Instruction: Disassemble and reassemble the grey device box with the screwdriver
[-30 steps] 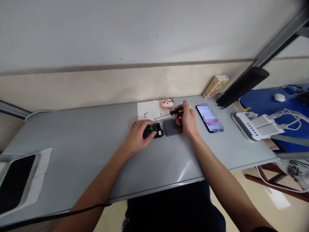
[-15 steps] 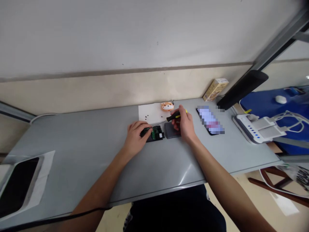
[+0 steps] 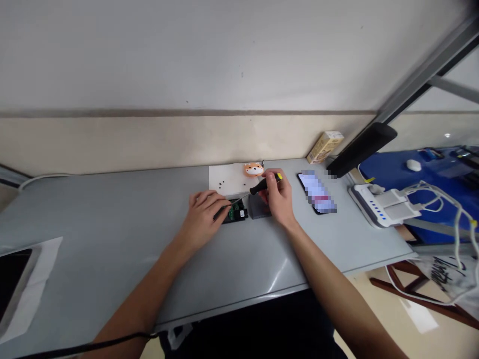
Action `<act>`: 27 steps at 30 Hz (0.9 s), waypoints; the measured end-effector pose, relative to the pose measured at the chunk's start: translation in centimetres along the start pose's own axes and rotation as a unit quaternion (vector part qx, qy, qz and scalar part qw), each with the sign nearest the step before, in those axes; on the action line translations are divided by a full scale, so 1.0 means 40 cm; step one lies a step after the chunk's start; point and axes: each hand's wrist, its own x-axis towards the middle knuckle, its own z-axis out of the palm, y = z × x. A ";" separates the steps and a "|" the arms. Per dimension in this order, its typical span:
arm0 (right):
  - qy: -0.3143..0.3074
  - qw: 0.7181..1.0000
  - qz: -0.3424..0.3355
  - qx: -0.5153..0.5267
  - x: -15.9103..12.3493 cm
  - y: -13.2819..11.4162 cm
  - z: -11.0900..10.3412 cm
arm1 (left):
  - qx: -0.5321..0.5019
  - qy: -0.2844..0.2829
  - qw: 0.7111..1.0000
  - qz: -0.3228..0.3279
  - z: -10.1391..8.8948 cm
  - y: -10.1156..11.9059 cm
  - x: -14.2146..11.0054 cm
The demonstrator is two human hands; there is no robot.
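My right hand point(image 3: 279, 197) grips a black and yellow screwdriver point(image 3: 261, 186), its thin shaft slanting down to the left. The shaft's tip reaches the fingertips of my left hand point(image 3: 205, 213), where the exact contact is hidden. My left hand's thumb and fingers close on the left part of a small black device with a green circuit board point(image 3: 236, 214), which lies on the table. Just right of it, partly under my right hand, sits a dark grey box-like case point(image 3: 258, 208). Behind them, several tiny dark screws point(image 3: 220, 184) rest on a white sheet of paper point(image 3: 230, 174).
An orange dog-faced case point(image 3: 254, 169) stands on the paper. To the right lie a phone point(image 3: 317, 193), a carton point(image 3: 325, 147), a black post-like object point(image 3: 362, 148) and a white power strip point(image 3: 377, 207) with chargers. A dark tablet-like device point(image 3: 15, 274) is at the far left.
The view has swung slightly, so the table's things appear farther left. Both hands keep their hold on the screwdriver and the circuit-board device, with little other movement.
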 end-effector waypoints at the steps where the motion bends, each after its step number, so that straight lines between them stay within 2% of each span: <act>1: 0.001 0.999 -0.032 -0.010 -0.003 -0.001 0.000 | -0.001 -0.003 1.000 0.002 0.004 0.003 -0.002; 4: 0.005 0.993 -0.107 -0.056 -0.009 -0.004 -0.006 | -0.017 -0.021 1.000 -0.009 0.015 0.010 -0.005; 7: 0.007 0.984 -0.142 -0.106 -0.011 -0.006 -0.013 | -0.034 -0.051 0.997 -0.037 0.017 0.008 -0.005; 12: -0.018 0.975 -0.149 -0.162 -0.015 -0.005 -0.015 | -0.038 -0.109 0.992 -0.047 0.013 -0.006 -0.006; 15: -0.038 0.971 -0.147 -0.185 -0.019 0.001 -0.012 | -0.051 -0.125 0.990 -0.048 0.015 -0.010 -0.006; 20: -0.047 0.967 -0.137 -0.209 -0.022 0.010 -0.012 | -0.095 -0.123 0.985 -0.073 0.026 -0.017 -0.010; 27: -0.046 0.975 -0.122 -0.182 -0.025 -0.003 -0.011 | -0.109 -0.116 0.984 -0.079 0.034 -0.017 -0.009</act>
